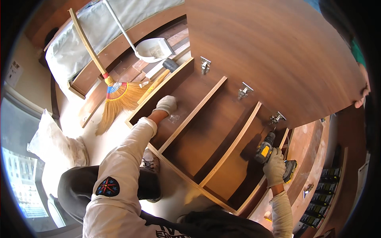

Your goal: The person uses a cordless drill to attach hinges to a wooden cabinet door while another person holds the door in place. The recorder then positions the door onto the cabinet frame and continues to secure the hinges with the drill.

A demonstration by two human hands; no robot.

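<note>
My right hand (274,169), in a pale work glove, is wrapped round the grip of a yellow-and-black cordless drill (265,149). The drill's tip points up at the lowest right hinge (277,118), where the wooden door panel (274,51) meets the cabinet (216,137). Whether the bit touches a screw is too small to tell. Inside the cabinet's left compartment, my gloved left hand (166,104) is closed with the knuckles up; its fingertips are hidden. Beside it lies a small clear plastic bag or loose bits (174,118). Two more metal hinges (245,91) sit along the panel.
Another person's hand (362,88) holds the panel's right edge. Left of the cabinet are a straw broom (119,95), a rubber mallet (158,81) and a white dustpan (154,49). A white sack (57,141) stands near the window. Wooden boards (303,158) lie at right.
</note>
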